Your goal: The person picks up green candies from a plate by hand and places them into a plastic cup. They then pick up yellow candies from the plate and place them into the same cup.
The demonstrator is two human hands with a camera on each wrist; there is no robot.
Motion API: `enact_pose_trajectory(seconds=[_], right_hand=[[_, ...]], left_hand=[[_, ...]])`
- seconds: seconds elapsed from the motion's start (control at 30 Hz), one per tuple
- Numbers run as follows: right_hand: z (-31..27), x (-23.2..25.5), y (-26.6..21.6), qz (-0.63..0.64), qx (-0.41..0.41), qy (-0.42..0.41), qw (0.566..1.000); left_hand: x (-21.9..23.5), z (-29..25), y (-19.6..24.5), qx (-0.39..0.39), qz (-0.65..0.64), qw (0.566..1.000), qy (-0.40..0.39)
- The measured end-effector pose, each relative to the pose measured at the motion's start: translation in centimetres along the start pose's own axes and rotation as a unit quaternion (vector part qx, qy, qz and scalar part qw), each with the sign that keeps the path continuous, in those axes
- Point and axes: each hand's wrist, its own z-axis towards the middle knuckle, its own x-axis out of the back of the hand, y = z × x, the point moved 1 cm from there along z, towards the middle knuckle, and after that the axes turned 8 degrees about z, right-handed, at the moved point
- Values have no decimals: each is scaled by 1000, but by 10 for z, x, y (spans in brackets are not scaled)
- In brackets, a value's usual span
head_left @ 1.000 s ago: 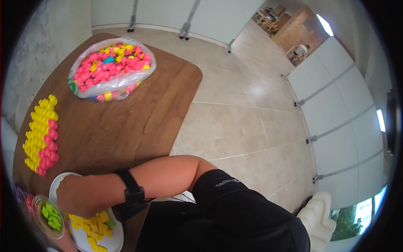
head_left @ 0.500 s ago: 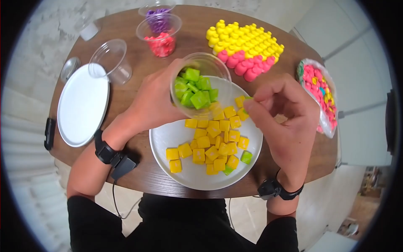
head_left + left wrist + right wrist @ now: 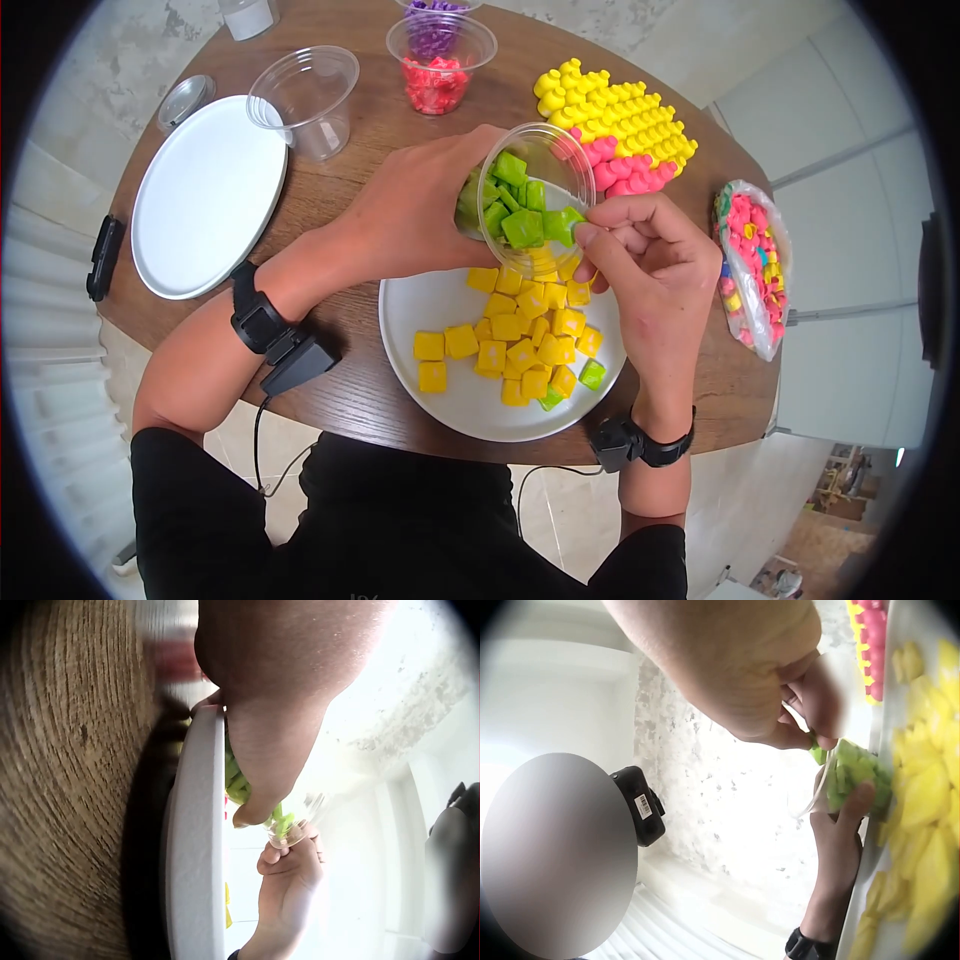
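Note:
My left hand (image 3: pixel 425 205) grips a clear plastic cup (image 3: pixel 580 160) from its left side, tilted over the near edge of the view toward my right hand. Glossy green square pieces (image 3: pixel 522 228) fill its lower part. At the cup's mouth, my right hand (image 3: pixel 660 265) pinches a green piece (image 3: pixel 567 222) between thumb and index finger. Beneath both hands lies a round white plate (image 3: pixel 420 410) with many yellow square pieces (image 3: pixel 505 325) piled on it. Two green squares (image 3: pixel 593 374) rest among the yellow ones at the plate's right. The right wrist view shows the pinching fingertips beside the cup rim.
An oval white plate (image 3: pixel 205 210) lies at the left, beside a clear cup (image 3: pixel 325 135). Cups of red pieces (image 3: pixel 435 88) and purple pieces (image 3: pixel 433 35) stand farther back. Yellow and pink bottle-shaped pieces (image 3: pixel 630 120) stand in rows; a bag of similar pieces (image 3: pixel 752 265) sits right.
The head view has swung from the table's right side back over the plate. Since half a second ago, my right hand has moved from the plate's right side to the cup's mouth.

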Motion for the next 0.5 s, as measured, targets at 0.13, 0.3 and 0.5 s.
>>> enact_pose_trajectory(seconds=[0.13,0.3,0.5], right_hand=[[0,-6,-3,55,-5,9,998],[-3,14,-12,-36,12,8,999],[-16,34,-38,-380,-101,-197,898]], left_hand=[[-1,0,-1,5,1,1000,-2],[-5,0,-4,-25,-18,999,41],[-5,0,-4,-18,-19,999,45]])
